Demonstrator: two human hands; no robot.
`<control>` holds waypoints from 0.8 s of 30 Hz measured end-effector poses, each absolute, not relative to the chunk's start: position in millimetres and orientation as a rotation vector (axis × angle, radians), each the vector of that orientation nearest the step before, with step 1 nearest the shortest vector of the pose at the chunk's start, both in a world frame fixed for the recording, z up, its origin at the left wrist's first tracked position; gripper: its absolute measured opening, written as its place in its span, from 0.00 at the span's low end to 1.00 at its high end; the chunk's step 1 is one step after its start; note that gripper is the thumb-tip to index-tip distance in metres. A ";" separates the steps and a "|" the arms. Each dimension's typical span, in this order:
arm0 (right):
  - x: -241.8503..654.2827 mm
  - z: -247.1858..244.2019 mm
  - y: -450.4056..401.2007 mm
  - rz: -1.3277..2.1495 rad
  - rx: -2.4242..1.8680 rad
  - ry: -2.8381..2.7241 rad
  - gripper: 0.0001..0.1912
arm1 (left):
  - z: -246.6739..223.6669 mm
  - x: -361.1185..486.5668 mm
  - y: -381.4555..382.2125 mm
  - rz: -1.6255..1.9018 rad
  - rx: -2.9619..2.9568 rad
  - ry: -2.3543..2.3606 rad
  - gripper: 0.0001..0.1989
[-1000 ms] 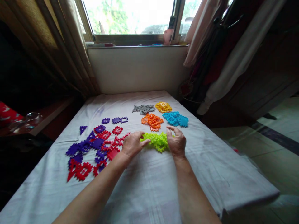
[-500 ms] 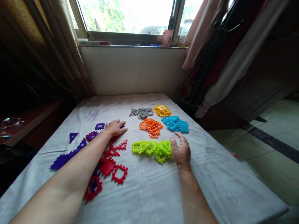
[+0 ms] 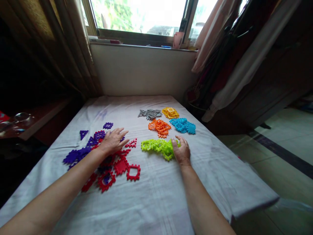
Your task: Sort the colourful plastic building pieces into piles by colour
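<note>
My left hand (image 3: pixel 114 140) is spread flat over mixed purple and red toothed plastic building pieces, hiding some of them. Purple pieces (image 3: pixel 77 155) lie mostly left of it, red pieces (image 3: pixel 121 165) mostly on its near side. A red triangular piece (image 3: pixel 132 143) is just right of its fingers, and a red square frame (image 3: pixel 139 172) lies nearer me. My right hand (image 3: pixel 182 150) rests against the right end of a lime-green pile of pieces (image 3: pixel 157 147), its thumb apart from its loosely curved fingers. It covers part of that pile.
Beyond the green pile are separate heaps of orange (image 3: pixel 160 127), blue (image 3: pixel 183 125), grey (image 3: pixel 150 113) and yellow pieces (image 3: pixel 170 112). All lie on a cloth-covered surface (image 3: pixel 156 202). A pink cup (image 3: pixel 178 39) stands on the windowsill; curtains (image 3: pixel 70 55) hang at left.
My left hand has shifted left and nearer, over the purple and red pieces. My right hand has come left against the green pile. The camera view has shifted slightly.
</note>
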State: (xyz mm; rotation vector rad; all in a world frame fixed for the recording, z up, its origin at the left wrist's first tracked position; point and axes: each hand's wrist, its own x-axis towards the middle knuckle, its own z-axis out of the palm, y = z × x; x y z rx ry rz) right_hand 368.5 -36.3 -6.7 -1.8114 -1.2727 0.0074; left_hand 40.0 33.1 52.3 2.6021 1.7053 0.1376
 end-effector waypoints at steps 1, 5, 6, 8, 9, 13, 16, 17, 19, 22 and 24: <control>365.5 -4.9 -37.9 0.007 -1.833 -1.285 0.27 | 50.3 49.4 28.3 0.185 2.621 1.637 0.27; 356.1 2.0 -46.4 -0.002 -1.945 -1.333 0.25 | 40.7 78.8 8.4 0.197 2.720 1.418 0.23; 354.4 3.0 -49.0 0.015 -1.968 -1.358 0.25 | 39.3 80.4 3.0 0.210 2.751 1.425 0.21; 349.8 4.0 -54.8 0.059 -1.991 -1.432 0.25 | 39.2 77.3 -7.9 0.241 2.810 1.483 0.17; 346.3 3.9 -57.5 0.077 -1.987 -1.475 0.26 | 40.3 74.2 -13.3 0.254 2.832 1.521 0.16; 321.0 2.9 -62.6 0.053 -1.904 -1.608 0.34 | 47.1 70.6 -29.2 0.290 2.825 1.622 0.21; 298.7 3.6 -60.5 -0.012 -1.864 -1.658 0.36 | 49.9 80.9 -31.9 0.271 2.747 1.636 0.30; 293.6 4.0 -59.6 -0.035 -1.865 -1.664 0.36 | 50.6 84.7 -31.3 0.245 2.738 1.621 0.30; 289.9 4.1 -59.0 -0.080 -1.875 -1.660 0.35 | 52.0 90.6 -29.5 0.207 2.742 1.584 0.27; 300.7 2.3 -60.3 -0.113 -1.874 -1.634 0.38 | 53.6 94.9 -26.8 0.199 2.731 1.575 0.27; 312.1 0.1 -61.1 -0.093 -1.873 -1.630 0.40 | 54.3 97.4 -25.8 0.185 2.728 1.577 0.27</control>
